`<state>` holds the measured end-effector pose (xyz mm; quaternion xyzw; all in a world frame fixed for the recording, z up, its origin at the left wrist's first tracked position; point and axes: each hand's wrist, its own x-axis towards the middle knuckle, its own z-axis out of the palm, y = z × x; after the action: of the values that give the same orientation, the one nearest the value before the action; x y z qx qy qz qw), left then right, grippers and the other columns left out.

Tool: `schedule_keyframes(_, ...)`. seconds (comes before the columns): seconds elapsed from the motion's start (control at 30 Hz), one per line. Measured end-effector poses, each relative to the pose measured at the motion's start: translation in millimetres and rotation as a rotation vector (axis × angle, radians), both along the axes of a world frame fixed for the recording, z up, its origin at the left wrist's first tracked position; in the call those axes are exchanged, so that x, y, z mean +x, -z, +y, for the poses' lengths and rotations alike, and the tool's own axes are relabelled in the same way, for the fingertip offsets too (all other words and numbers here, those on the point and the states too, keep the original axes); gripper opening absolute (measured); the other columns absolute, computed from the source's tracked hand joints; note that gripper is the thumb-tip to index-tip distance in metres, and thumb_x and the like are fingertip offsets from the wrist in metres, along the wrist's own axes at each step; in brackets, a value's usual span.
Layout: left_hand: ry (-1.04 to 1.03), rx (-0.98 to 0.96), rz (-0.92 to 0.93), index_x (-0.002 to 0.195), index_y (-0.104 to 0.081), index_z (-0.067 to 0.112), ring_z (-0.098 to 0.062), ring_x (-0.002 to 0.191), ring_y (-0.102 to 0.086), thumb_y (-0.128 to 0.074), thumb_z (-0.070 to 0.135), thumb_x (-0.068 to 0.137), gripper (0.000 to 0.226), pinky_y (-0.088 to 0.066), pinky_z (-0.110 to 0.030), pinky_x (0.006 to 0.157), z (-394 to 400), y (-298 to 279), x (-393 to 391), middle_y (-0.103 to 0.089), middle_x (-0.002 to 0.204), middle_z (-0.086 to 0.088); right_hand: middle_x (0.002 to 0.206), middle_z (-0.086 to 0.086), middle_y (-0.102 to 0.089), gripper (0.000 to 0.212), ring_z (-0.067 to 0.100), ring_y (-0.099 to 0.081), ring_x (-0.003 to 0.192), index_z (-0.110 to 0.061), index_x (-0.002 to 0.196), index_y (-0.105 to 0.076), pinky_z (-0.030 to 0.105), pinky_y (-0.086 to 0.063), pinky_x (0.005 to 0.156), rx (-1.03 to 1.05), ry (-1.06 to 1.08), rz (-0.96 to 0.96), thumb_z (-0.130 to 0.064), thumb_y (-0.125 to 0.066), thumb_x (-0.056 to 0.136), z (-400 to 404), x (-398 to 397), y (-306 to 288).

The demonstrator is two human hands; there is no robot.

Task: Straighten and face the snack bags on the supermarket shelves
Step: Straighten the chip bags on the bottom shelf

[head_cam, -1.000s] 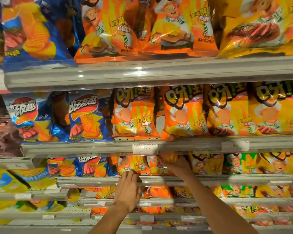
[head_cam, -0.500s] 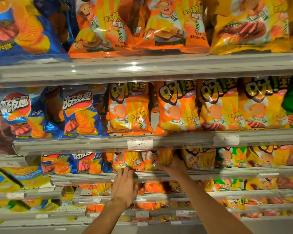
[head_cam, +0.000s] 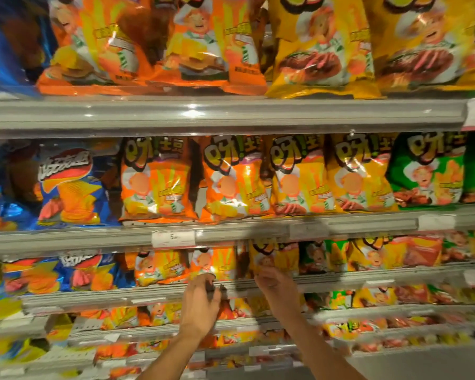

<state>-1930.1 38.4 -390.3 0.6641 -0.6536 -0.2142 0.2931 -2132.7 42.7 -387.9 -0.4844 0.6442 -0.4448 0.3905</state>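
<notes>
Snack bags stand in rows on the supermarket shelves. On the third shelf down, a small orange bag (head_cam: 217,260) stands beside a small yellow bag (head_cam: 279,256). My left hand (head_cam: 200,305) reaches up with loosely bent fingers, and its fingertips touch the orange bag's bottom edge at the shelf rail (head_cam: 340,279). My right hand (head_cam: 277,290) grips the lower edge of the yellow bag. The picture is blurred by motion, so the fingers are hard to make out.
Larger orange (head_cam: 154,179), yellow (head_cam: 359,174), green (head_cam: 425,171) and blue bags (head_cam: 69,187) fill the shelf above. A price tag (head_cam: 173,238) sits on that shelf's rail. More small bags line the lower shelves beneath my forearms.
The view has shifted right and drawn closer. My left hand lifted off the shelf rail to the orange bag's bottom. My right hand moved from an orange bag to the yellow bag.
</notes>
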Motion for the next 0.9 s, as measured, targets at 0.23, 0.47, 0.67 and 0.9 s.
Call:
schedule_keyframes(0.23, 0.018, 0.05, 0.264, 0.102, -0.066, 0.016, -0.023, 0.089, -0.067, -0.06, 0.014, 0.095, 0.009, -0.052, -0.034, 0.08, 3, -6, -131, -0.073, 0.093, -0.004, 0.092, -0.003, -0.075, 0.012, 0.008, -0.07, 0.088, -0.014, 0.1, -0.072, 0.01, -0.051, 0.071, -0.021, 0.135, -0.023, -0.017, -0.077, 0.09, 11, -121, -4)
schedule_keyframes(0.47, -0.056, 0.008, 0.397, 0.106, -0.063, 0.011, -0.031, 0.088, -0.067, -0.066, 0.01, 0.091, 0.015, -0.054, -0.041, 0.083, 12, -4, -256, -0.069, 0.094, -0.009, 0.084, 0.025, -0.07, 0.007, 0.032, -0.067, 0.078, 0.005, 0.095, -0.069, 0.011, -0.049, 0.065, -0.065, 0.198, -0.039, 0.004, -0.072, 0.089, 15, -261, 5)
schedule_keyframes(0.67, -0.117, -0.005, 0.384, 0.113, -0.062, 0.01, -0.025, 0.09, -0.066, -0.07, 0.014, 0.09, 0.025, -0.052, -0.035, 0.082, 15, -5, -312, -0.07, 0.095, -0.006, 0.081, 0.011, -0.067, 0.01, 0.036, -0.065, 0.084, 0.0, 0.093, -0.066, 0.015, -0.051, 0.065, -0.094, 0.281, -0.081, 0.008, -0.071, 0.088, 17, -328, 15)
schedule_keyframes(0.9, -0.207, -0.001, 0.364, 0.122, -0.057, 0.002, -0.028, 0.102, -0.061, -0.071, 0.015, 0.09, 0.038, -0.05, -0.038, 0.088, 2, -10, -329, -0.058, 0.098, -0.002, 0.126, 0.011, -0.063, 0.057, 0.034, -0.063, 0.11, -0.01, 0.134, -0.055, 0.026, -0.05, 0.073, 0.054, 0.207, 0.146, -0.032, -0.079, 0.087, 3, -359, 13)
